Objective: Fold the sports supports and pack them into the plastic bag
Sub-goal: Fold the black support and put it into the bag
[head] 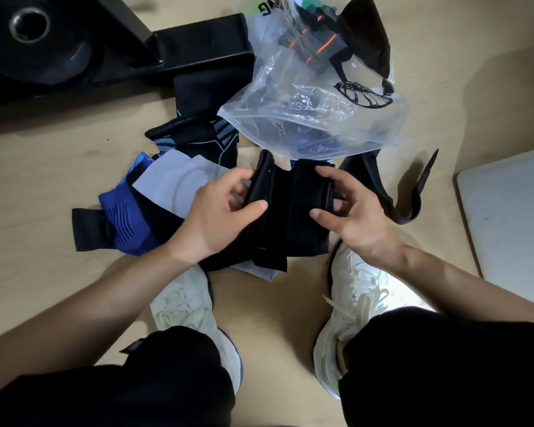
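Note:
A black sports support (285, 211) is held above the floor between both hands. My left hand (219, 217) pinches its left edge and my right hand (352, 211) pinches its right edge. A clear plastic bag (318, 118) lies just beyond, its mouth facing me, with dark items inside. To the left lies a pile of supports: a grey one (173, 183), a blue one (124, 223) and a black one with light blue marks (198, 140). A black strap (404, 195) curls on the floor to the right.
My two white shoes (352, 303) stand on the wooden floor just below the held support. Black gym equipment with a weight plate (34, 35) fills the far left. A second printed plastic bag (346, 35) lies behind the clear one. A white board (512, 223) lies at right.

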Motion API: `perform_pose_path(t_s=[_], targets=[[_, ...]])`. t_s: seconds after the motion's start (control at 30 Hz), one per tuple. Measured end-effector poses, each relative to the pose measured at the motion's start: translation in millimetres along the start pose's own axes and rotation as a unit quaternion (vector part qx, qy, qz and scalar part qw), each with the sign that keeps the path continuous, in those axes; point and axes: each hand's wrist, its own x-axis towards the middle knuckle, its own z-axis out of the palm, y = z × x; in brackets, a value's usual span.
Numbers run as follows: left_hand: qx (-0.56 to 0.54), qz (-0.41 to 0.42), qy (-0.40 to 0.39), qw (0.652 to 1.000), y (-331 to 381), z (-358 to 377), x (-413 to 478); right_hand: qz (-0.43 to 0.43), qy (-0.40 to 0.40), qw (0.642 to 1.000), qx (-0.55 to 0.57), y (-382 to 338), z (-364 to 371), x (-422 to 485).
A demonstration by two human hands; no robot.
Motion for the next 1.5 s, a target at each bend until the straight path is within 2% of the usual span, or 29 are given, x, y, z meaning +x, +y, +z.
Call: perform_pose_path(t_s=[0.1, 0.23, 0.37, 0.5, 0.57, 0.67, 0.73, 0.8, 0.87, 0.9, 0.93, 1.03, 1.2, 1.3, 1.4, 1.5], targets=[[-0.006, 0.024, -0.001, 1.000, 9, 20, -2, -0.009, -0.017, 1.000, 0.001, -5, 9, -1], [0.014, 0.017, -0.018, 1.000, 18, 38, -6, -0.024, -0.018, 0.999, 0.024, -11, 17, -3], [-0.053, -0.020, -0.115, 0.992, 19, 38, -9, -0.019, 0.008, 0.998, 0.054, -11, 14, -2], [-0.084, -0.020, -0.204, 0.975, 15, 30, -10, -0.014, 0.031, 0.999, 0.041, -6, 8, 0], [-0.102, -0.025, -0.173, 0.979, 11, 25, -8, -0.010, 0.030, 0.998, 0.046, -7, 3, -1], [-0.098, -0.047, -0.007, 0.994, -2, 18, -1, -0.018, 0.001, 0.996, 0.086, -12, -12, -2], [-0.091, -0.071, 0.023, 0.993, -9, 14, 3, -0.021, -0.013, 0.994, 0.108, -16, -20, -4], [-0.147, -0.120, -0.021, 0.982, -10, 13, 6, -0.024, -0.030, 0.990, 0.133, -19, -26, -4], [-0.265, -0.170, -0.096, 0.944, -8, 17, 8, -0.014, -0.045, 0.987, 0.154, -20, -27, -4], [-0.302, -0.172, -0.125, 0.929, -5, 20, 7, -0.003, -0.048, 0.987, 0.155, -19, -26, -4], [-0.303, -0.158, -0.143, 0.929, -4, 22, 5, 0.010, -0.046, 0.987, 0.151, -16, -25, -3], [-0.224, -0.118, -0.096, 0.963, -4, 28, 3, 0.034, -0.015, 0.993, 0.109, -7, -20, -4], [-0.147, -0.093, -0.010, 0.985, -8, 32, 1, -0.026, -0.046, 0.999, -0.006, -7, -13, -12], [-0.104, -0.028, -0.008, 0.994, -7, 30, -1, -0.016, -0.068, 0.995, -0.069, -8, -13, -12], [-0.008, 0.059, -0.041, 0.997, -5, 27, -2, 0.003, -0.057, 0.989, -0.137, -6, -13, -8], [0.125, 0.064, -0.065, 0.988, -6, 24, -3, 0.010, -0.052, 0.984, -0.170, -6, -12, -5]])
